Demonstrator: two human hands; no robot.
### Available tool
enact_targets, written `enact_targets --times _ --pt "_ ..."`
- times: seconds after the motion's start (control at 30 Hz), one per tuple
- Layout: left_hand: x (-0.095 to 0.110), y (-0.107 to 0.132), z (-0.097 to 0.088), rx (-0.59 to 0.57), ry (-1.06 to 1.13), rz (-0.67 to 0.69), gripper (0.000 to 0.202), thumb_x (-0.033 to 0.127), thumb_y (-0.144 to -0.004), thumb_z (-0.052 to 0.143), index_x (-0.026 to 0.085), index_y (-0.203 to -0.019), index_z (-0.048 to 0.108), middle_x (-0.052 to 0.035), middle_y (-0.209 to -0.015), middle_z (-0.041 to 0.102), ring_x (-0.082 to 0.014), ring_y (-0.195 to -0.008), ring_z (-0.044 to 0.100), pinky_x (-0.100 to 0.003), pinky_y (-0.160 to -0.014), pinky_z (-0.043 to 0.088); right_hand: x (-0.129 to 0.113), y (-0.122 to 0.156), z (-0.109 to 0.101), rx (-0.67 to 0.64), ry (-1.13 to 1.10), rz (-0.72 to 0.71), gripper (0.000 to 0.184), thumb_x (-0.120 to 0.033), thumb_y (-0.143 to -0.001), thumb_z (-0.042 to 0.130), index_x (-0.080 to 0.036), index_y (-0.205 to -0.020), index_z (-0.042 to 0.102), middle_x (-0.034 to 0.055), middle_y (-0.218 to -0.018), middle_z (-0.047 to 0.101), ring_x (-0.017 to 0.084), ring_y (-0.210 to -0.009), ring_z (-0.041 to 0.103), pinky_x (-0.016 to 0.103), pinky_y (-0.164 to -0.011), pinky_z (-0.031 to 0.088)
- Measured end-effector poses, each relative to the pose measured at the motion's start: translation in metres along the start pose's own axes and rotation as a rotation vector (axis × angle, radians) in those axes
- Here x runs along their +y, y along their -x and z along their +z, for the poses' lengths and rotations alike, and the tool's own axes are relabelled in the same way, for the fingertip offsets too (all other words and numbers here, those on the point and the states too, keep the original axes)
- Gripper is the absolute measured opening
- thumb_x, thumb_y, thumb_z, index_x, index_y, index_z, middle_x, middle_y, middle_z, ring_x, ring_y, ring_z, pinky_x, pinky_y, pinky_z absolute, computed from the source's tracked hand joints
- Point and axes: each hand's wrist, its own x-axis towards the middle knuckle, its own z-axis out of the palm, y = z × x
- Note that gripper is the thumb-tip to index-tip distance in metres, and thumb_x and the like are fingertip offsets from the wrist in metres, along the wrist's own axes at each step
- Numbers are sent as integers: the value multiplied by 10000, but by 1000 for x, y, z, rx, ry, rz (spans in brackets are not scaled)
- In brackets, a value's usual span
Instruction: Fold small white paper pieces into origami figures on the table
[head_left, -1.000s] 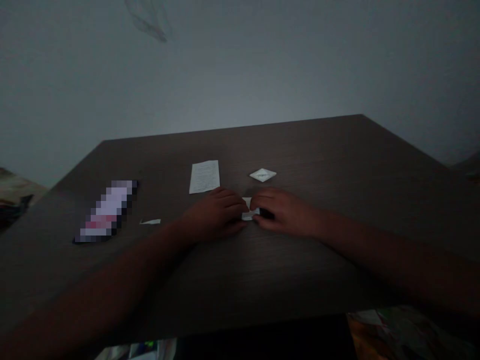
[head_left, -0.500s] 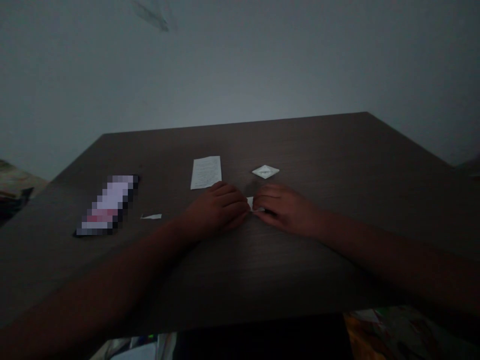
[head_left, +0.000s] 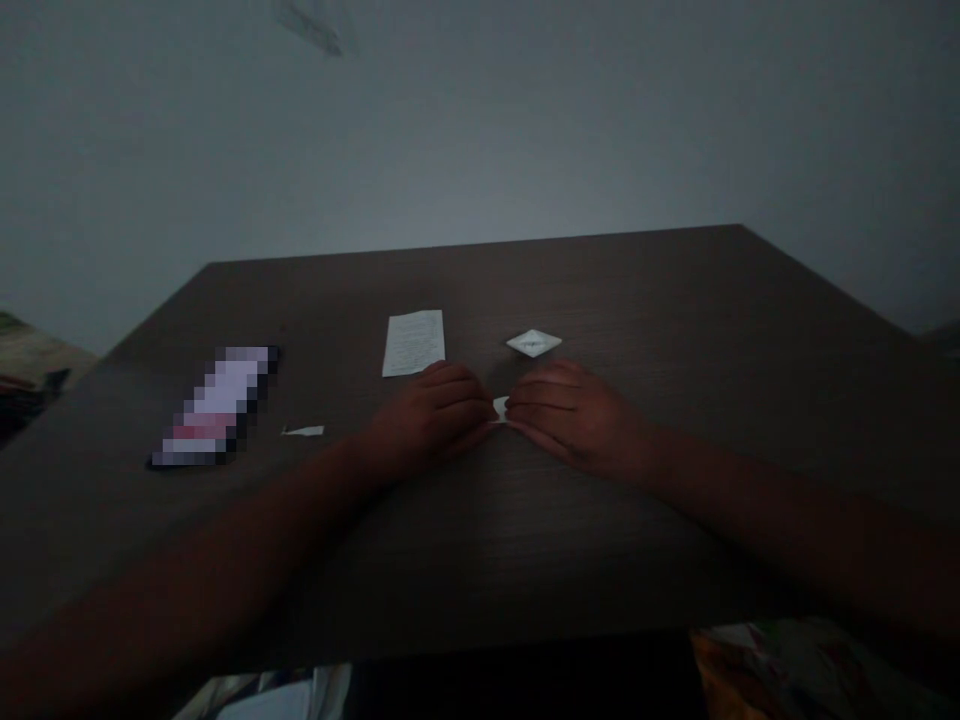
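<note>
A small white piece of paper (head_left: 500,409) shows in the narrow gap between my two hands, low over the table; most of it is hidden under the fingers. My left hand (head_left: 435,412) grips its left side with fingers curled together. From the right, my right hand (head_left: 570,412) closes on the other side, thumb below and fingers on top. Just beyond the hands lies a folded paper boat (head_left: 534,343), diamond-shaped from above. A printed sheet of paper (head_left: 414,343) rests flat behind my left hand, its lower edge close to the knuckles.
A phone (head_left: 217,405) with a blurred-out screen lies at the left of the dark wooden table (head_left: 637,290). Between it and my left forearm is a thin paper scrap (head_left: 304,431). A pale wall (head_left: 480,120) rises behind the table's far edge.
My right thumb and fingers have come together on the paper, where a gap showed between them before. My left hand is almost unmoved. The view has shifted slightly.
</note>
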Motion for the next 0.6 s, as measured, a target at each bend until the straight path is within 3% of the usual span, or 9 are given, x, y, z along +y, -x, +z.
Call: enact_targets --times 0.33,0.6 --pt "3 -3 -3 54 -34 66 234 257 -1214 603 179 -1098 790 -109 -1031 845 -265 -989 769 -428 -924 636 -3 -4 -3 59 85 -69 267 -216 -1231 577 -205 -1178 839 81 -1104 890 263 -1063 811 469 -958 666" --pt "3 -3 -5 33 -7 83 208 242 -1202 596 196 -1091 766 -99 -1033 846 -253 -964 767 -436 -914 629 -2 -3 -4 67 74 -86 223 -221 -1218 605 -193 -1196 825 96 -1097 873 280 -1075 791 472 -978 628"
